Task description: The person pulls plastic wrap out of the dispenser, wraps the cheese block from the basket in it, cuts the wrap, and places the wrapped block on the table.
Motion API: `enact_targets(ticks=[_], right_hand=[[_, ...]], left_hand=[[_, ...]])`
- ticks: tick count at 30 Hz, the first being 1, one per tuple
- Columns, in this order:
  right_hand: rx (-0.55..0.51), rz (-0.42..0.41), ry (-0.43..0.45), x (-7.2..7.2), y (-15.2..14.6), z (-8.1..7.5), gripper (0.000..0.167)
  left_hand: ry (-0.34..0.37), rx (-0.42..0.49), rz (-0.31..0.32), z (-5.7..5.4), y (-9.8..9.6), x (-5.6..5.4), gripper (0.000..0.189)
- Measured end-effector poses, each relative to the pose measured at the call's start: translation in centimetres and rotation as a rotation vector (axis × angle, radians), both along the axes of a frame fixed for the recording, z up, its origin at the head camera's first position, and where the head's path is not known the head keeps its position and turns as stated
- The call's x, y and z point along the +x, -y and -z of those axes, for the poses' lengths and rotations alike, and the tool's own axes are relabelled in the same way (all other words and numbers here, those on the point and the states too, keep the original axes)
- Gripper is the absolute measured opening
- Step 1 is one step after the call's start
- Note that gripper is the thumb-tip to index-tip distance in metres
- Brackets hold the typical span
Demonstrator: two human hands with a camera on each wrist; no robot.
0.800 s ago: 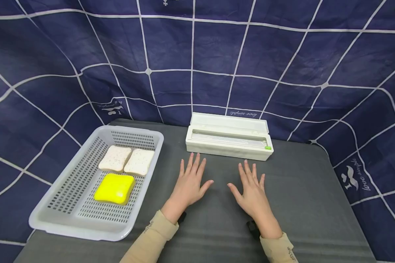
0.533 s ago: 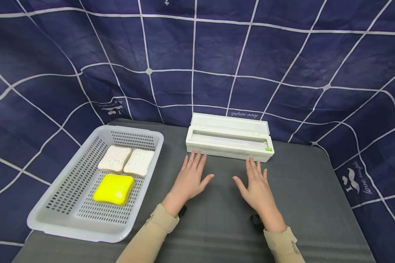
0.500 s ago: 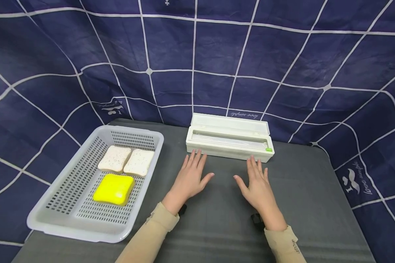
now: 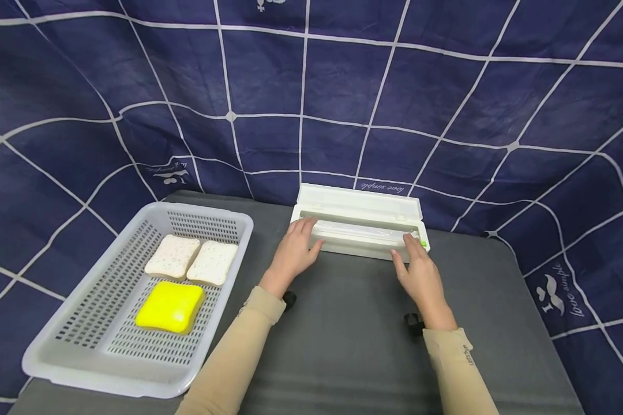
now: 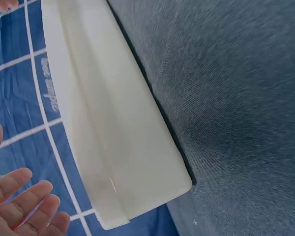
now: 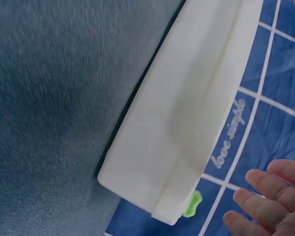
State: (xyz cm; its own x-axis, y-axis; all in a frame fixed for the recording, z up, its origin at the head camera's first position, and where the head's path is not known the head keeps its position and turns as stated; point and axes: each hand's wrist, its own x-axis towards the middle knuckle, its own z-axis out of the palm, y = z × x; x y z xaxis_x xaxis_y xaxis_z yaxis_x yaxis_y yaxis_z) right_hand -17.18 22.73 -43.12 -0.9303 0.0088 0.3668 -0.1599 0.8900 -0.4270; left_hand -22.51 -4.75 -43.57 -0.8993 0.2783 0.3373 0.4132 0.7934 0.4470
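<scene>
Ok, L hand (image 4: 292, 251) at left end of wht box (image 4: 359, 248), R hand (image 4: 421, 275) at its right; fingers loose, no grip. Prob best lift roll (image 4: 363, 231) inside box evenly.

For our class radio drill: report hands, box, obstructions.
Left hand, right hand open at white box, no grip seen. Lid up, pale roll inside. Basket left, not blocking.
</scene>
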Motion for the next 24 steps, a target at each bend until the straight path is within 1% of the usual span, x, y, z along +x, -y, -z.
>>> enact_targets(ticks=[5, 8, 12, 15, 18, 21, 24], right_hand=[[-0.011, 0.027, -0.014, -1.6, -0.9, 0.2, 0.050], [-0.032, 0.041, -0.060, -2.5, -1.5, 0.5, 0.042], [-0.052, 0.048, -0.152, -3.8, -2.5, 0.9, 0.028], [-0.034, 0.058, -0.176, -4.8, -3.2, 1.1, 0.022], [-0.024, 0.077, -0.139, -5.6, -3.7, 1.2, 0.020], [-0.028, 0.100, -0.060, -6.2, -4.0, 1.3, 0.022], [-0.039, 0.124, 0.021, -6.7, -4.1, 1.5, 0.026]], left_hand=[[0.064, 0.048, -0.040, 0.2, 0.5, -1.9, 0.048], [0.082, 0.060, -0.076, 0.5, 0.7, -2.9, 0.043], [0.067, 0.057, -0.131, 1.2, 0.7, -4.0, 0.033], [0.034, 0.044, -0.162, 1.7, 0.4, -4.7, 0.027], [0.006, 0.030, -0.189, 2.3, 0.3, -5.4, 0.025], [-0.013, 0.031, -0.213, 2.6, 0.2, -5.9, 0.022], [-0.030, 0.033, -0.228, 2.7, 0.3, -6.4, 0.022]])
